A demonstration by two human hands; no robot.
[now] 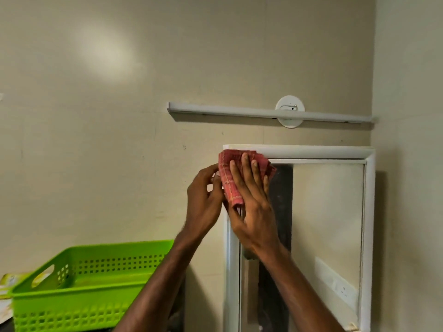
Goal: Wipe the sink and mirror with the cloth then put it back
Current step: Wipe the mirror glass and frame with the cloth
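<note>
A white-framed mirror hangs on the beige wall at the right. A folded red checked cloth is pressed flat against its upper left corner. My right hand lies on the cloth with fingers spread upward, holding it to the glass and frame. My left hand sits just left of it, fingers curled at the frame's left edge and touching the cloth's side. The sink is out of view.
A bright green perforated plastic basket stands at the lower left, beside the mirror. A white tube light fitting runs along the wall above the mirror. A side wall closes in at the far right.
</note>
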